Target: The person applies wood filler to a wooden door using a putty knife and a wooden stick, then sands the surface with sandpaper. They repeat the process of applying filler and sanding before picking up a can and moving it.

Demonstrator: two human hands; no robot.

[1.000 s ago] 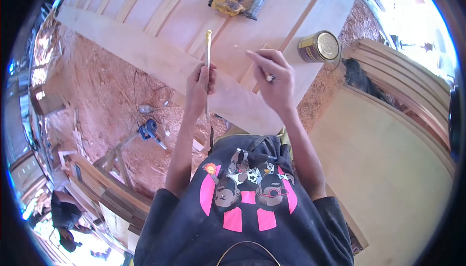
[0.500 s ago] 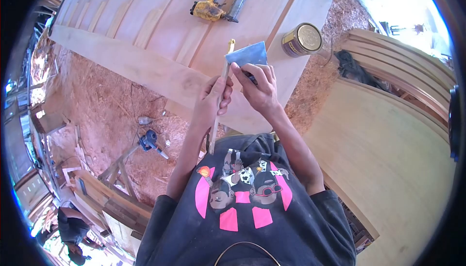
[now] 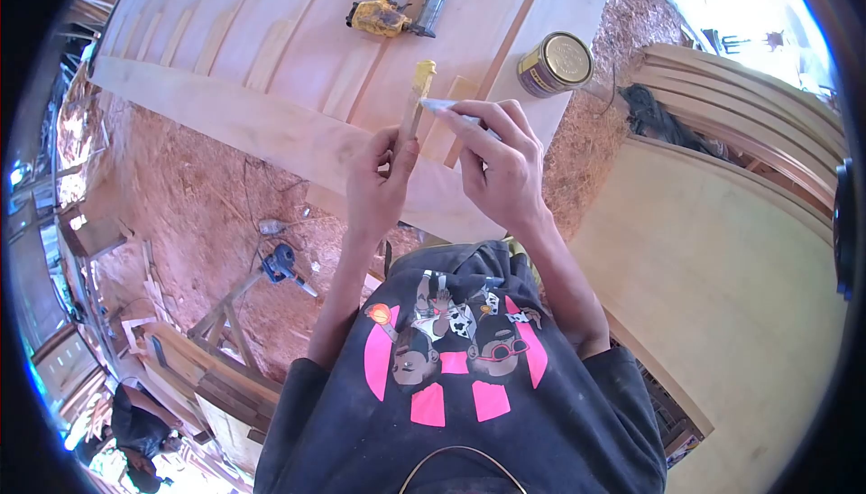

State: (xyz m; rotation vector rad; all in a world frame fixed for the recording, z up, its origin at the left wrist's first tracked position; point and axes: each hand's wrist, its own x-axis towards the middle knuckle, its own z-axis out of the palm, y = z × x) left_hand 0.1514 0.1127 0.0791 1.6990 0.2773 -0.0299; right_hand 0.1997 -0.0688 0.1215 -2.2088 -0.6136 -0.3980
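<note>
My left hand point(image 3: 379, 183) is closed around a narrow wooden stick point(image 3: 414, 118), held upright over the near edge of the wooden panel point(image 3: 225, 101). Yellow putty point(image 3: 424, 79) coats the stick's top end. My right hand point(image 3: 507, 165) grips a putty knife point(image 3: 439, 106), its blade seen nearly edge-on and touching the stick just below the thick putty. The knife's handle is mostly hidden by my fingers. Beyond my hands, a yellow and black nail gun point(image 3: 383, 16) lies on the panel. A can point(image 3: 550, 70) with a gold lid stands at the panel's right side.
Stacked curved boards point(image 3: 749, 110) and a large plywood sheet point(image 3: 713, 295) are on the right. A blue power tool point(image 3: 280, 262) sits at the left above a sawdust-strewn floor point(image 3: 198, 196). At lower left, a person in dark clothing point(image 3: 140, 426) is among timber.
The putty knife has turned from showing its flat blade to nearly edge-on against the stick. The stick's putty-coated end has risen slightly, and my hands have moved a little apart.
</note>
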